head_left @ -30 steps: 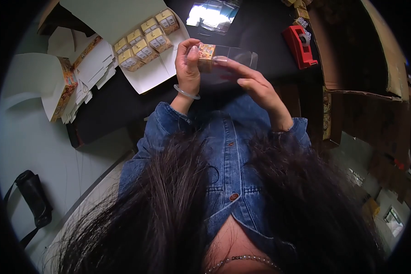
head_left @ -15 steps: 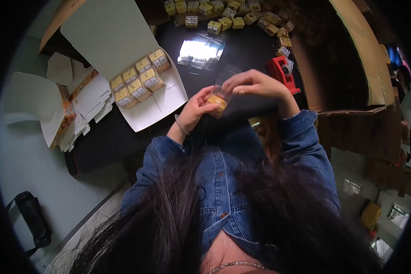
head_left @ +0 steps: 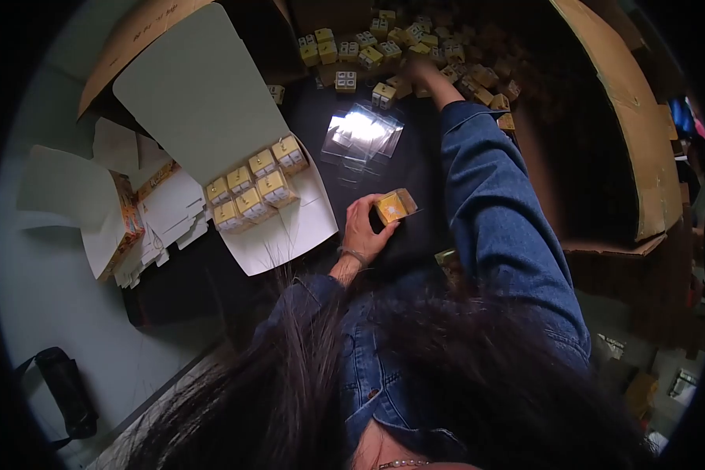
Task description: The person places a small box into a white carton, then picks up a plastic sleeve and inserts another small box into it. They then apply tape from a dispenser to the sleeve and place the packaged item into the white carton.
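Observation:
My left hand (head_left: 366,233) is closed around a small yellow box (head_left: 393,207) over the black table. A bit of clear film sticks out at the box's right side. My right arm is stretched far forward, and my right hand (head_left: 421,72) is down among the small yellow boxes (head_left: 370,56) heaped at the back. Its fingers are dark and blurred, so I cannot see whether they grip one. Between the hands lie flat clear plastic sleeves (head_left: 362,135), shining under the light.
An open white carton (head_left: 283,241) on the left holds several small boxes in two rows. Folded white cartons (head_left: 168,207) are stacked beyond it. A large cardboard box (head_left: 619,117) stands open on the right. A black bag (head_left: 66,392) is at the lower left.
My right hand has left the clear sleeve at the yellow box and reached forward to the heap. My left hand still holds the box. The red tape dispenser is now hidden behind my right arm.

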The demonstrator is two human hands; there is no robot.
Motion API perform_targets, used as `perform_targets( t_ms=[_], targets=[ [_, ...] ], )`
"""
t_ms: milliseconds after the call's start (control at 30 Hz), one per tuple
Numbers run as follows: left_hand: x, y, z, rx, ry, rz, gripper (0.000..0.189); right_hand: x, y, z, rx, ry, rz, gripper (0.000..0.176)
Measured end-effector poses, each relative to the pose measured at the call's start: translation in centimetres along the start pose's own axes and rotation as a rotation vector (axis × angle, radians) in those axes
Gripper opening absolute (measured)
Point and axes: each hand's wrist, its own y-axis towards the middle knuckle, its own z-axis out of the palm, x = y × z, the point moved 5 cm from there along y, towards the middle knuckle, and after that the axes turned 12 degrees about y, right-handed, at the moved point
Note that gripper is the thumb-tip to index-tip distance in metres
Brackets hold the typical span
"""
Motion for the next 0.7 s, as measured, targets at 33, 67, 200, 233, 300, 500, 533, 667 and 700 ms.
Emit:
perform_targets(
  t_ms=[33, 67, 200, 233, 300, 500, 533, 667, 700],
  targets=[
    [-0.1, 0.0, 0.1, -0.003, -0.005, 0.010, 0.060, -0.4, 0.1, -0.1, 0.009, -0.004, 0.000, 0.063],
    [0.0, -0.2, 0.3, 0.004, -0.012, 0.002, 0.060, -0.5, -1.0, -0.8, 0.017, 0.113, 0.017, 0.061],
    [0.1, 0.0, 0.1, -0.053, 0.031, 0.043, 0.063, -1.4, -6.0, -4.4, -0.127, 0.929, 0.267, 0.055],
    [0.1, 0.0, 0.0, -0.064, 0.030, 0.044, 0.062, -0.8, -8.3, -5.1, -0.161, 1.219, 0.299, 0.048],
    [-0.1, 0.0, 0.0, -0.076, 0.024, 0.045, 0.062, -0.4, -12.3, -4.8, -0.137, 1.456, 0.258, 0.048],
    [1.0, -0.1, 0.9, -0.063, -0.041, 0.038, 0.063, 0.9, -25.3, 1.1, 0.155, 2.009, 0.395, 0.049],
    [1.2, -0.1, 1.1, -0.065, -0.060, 0.054, 0.063, 0.7, -27.0, 2.4, 0.225, 2.133, 0.352, 0.048],
    [1.5, 0.1, 1.3, -0.066, -0.086, 0.100, 0.063, 5.0, -33.7, 0.8, 0.197, 2.105, 0.221, 0.044],
    [1.6, 0.1, 1.4, -0.061, -0.117, 0.112, 0.062, 4.5, -34.4, 1.1, 0.139, 2.031, 0.179, 0.044]
  ],
)
